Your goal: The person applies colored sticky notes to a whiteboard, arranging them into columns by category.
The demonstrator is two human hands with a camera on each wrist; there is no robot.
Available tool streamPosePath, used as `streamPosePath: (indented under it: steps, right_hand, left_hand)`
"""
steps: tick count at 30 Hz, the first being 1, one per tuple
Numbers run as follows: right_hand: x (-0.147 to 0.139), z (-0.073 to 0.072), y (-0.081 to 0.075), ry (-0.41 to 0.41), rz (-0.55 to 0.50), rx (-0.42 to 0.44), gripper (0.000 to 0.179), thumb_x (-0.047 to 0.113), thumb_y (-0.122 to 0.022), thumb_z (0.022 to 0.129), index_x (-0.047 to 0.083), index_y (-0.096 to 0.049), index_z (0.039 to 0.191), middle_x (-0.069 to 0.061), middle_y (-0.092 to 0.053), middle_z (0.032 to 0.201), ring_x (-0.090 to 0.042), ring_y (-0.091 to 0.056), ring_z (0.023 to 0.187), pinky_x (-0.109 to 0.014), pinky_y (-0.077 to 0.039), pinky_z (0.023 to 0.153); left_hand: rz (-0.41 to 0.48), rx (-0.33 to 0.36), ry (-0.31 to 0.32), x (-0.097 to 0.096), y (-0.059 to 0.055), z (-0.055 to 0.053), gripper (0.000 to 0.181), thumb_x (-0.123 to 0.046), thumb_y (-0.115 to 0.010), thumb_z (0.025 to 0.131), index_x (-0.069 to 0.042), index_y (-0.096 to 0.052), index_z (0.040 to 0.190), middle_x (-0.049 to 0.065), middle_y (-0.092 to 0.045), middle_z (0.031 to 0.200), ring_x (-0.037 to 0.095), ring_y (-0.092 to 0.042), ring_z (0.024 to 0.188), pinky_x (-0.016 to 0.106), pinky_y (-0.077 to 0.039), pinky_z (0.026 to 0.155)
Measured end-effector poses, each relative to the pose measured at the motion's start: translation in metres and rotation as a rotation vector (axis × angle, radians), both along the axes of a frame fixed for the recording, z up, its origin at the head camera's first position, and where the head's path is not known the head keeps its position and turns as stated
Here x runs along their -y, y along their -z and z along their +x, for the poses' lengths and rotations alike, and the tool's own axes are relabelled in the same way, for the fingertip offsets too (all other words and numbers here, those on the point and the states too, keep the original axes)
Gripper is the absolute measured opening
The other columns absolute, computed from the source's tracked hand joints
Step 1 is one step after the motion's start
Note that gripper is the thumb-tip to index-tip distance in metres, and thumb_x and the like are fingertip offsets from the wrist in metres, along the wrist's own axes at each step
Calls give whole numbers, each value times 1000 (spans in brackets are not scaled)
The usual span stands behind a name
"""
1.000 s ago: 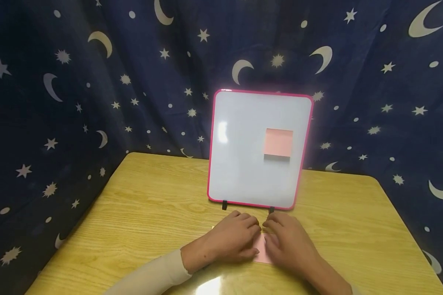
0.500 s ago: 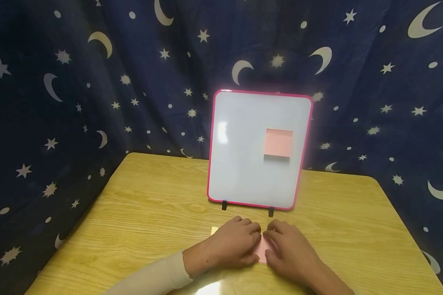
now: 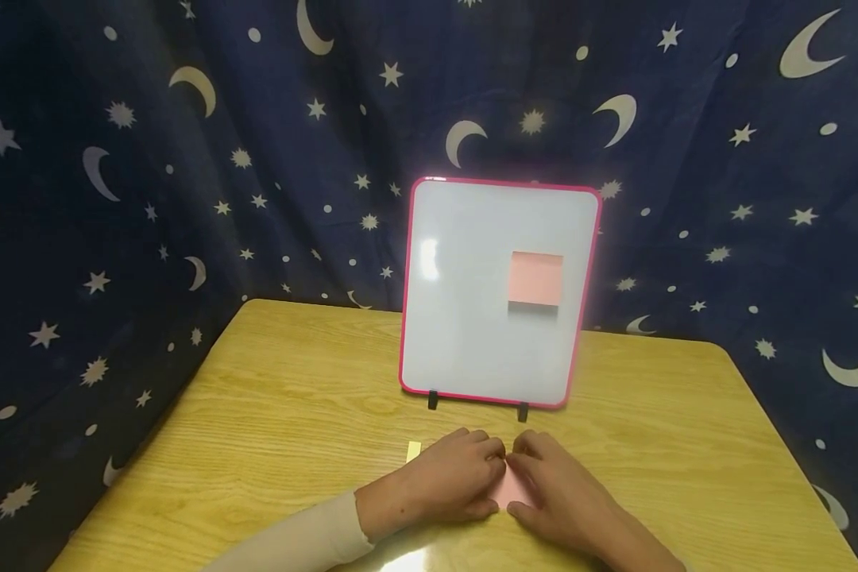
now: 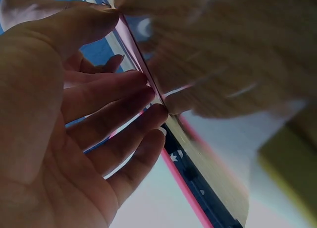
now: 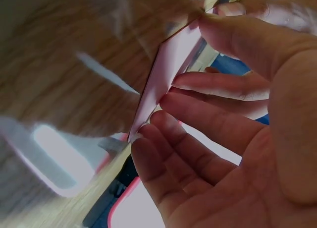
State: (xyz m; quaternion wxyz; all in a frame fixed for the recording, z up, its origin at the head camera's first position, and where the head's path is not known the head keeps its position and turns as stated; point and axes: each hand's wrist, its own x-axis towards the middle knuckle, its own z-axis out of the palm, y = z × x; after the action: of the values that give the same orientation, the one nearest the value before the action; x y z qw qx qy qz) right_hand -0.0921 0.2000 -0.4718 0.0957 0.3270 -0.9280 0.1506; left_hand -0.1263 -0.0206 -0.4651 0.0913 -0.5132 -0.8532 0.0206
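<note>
L hand (image 3: 461, 477) & R hand (image 3: 568, 496), fingers curled, thumbs opposed, grip pink sheet (image 3: 508, 489) btwn them by its edges at tbl. (image 3: 293, 389) surface, in front of whiteboard (image 3: 465, 334), w/ yel. strip (image 3: 414, 450) near L hand.

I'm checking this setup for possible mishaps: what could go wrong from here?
The pink paper might crease or slip, since the left hand and right hand both have fingers at its edges.

The left hand could brush the yellow paper showing beside it.

The whiteboard stands just beyond both hands with small black feet at its lower edge, so a knock might tip it.
</note>
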Motion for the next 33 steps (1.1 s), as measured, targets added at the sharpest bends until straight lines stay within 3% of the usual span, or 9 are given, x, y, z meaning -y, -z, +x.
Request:
streamPosePath:
  steps: [9,19,26,33]
  right_hand:
    - [0,2,-1,0,6,31,48,39,-94,72,11,-76,108,7,-53,111,-8,-49,99,-31,-51,85]
    - [-1,0,0,-20,-2,19,46,40,-94,72,11,-77,103,9,-53,108,-7,-49,98,-30,-51,84]
    - [-2,-1,0,-30,-4,4,45,40,-94,72,12,-77,103,10,-52,107,-6,-49,98,-28,-50,83]
    - [-2,-1,0,-29,-9,14,41,41,-93,74,15,-77,101,11,-52,106,-5,-48,96,-27,-50,81]
  left_hand:
    - [50,86,10,2,-4,1,25,-44,-81,87,-21,-72,93,-9,-68,117,5,-60,97,19,-53,81]
    - [65,127,9,5,-7,2,23,-44,-80,89,-25,-68,85,-9,-69,119,5,-62,100,19,-54,78]
    - [55,112,9,5,-7,2,32,-53,-83,86,-27,-65,88,-13,-67,115,2,-60,97,18,-52,75]
    - [71,68,45,5,-6,0,13,-37,-78,94,-27,-71,93,-12,-70,112,2,-64,93,19,-53,76]
